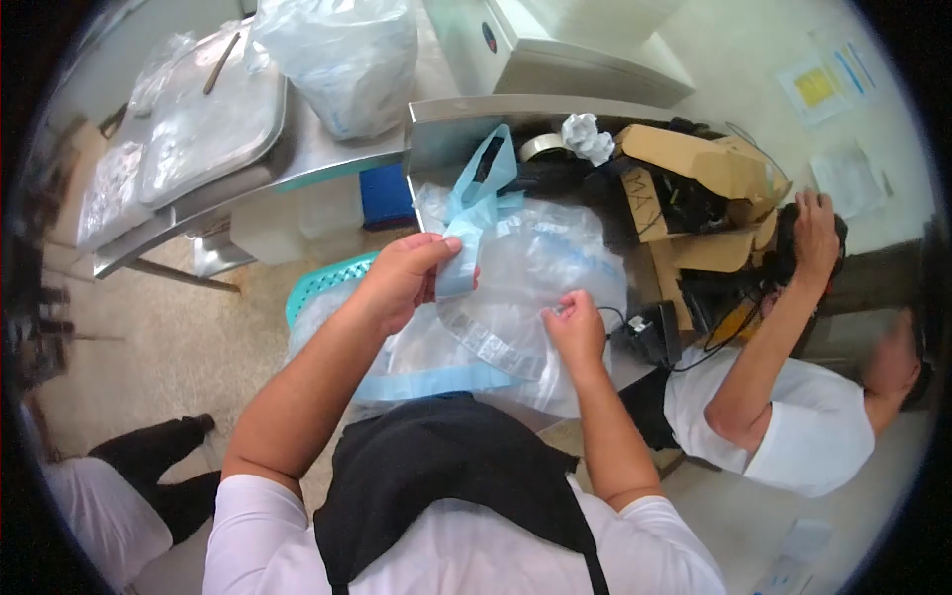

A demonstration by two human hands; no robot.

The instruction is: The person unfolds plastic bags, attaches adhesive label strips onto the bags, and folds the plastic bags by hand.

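My left hand [407, 278] is closed on a light blue plastic strip [458, 260], thumb on top. The strip's far end forms a loop that lies over dark items at the back of the counter. My right hand [577, 332] is closed in a pinch just above clear plastic sheeting [545, 248]; what it holds, if anything, is too small to make out. Between my hands a clear printed band [488, 347] curves across the sheeting. Nearer my body lies a flat light blue strip [436, 382].
A teal basket [315, 288] sits under the sheeting's left side. To the right are a black adapter [653, 335] with a cable and an open cardboard box [684, 154]. A co-worker [783, 407] reaches in there. Back left, a steel table holds a tray [213, 119] and a filled plastic bag [347, 64].
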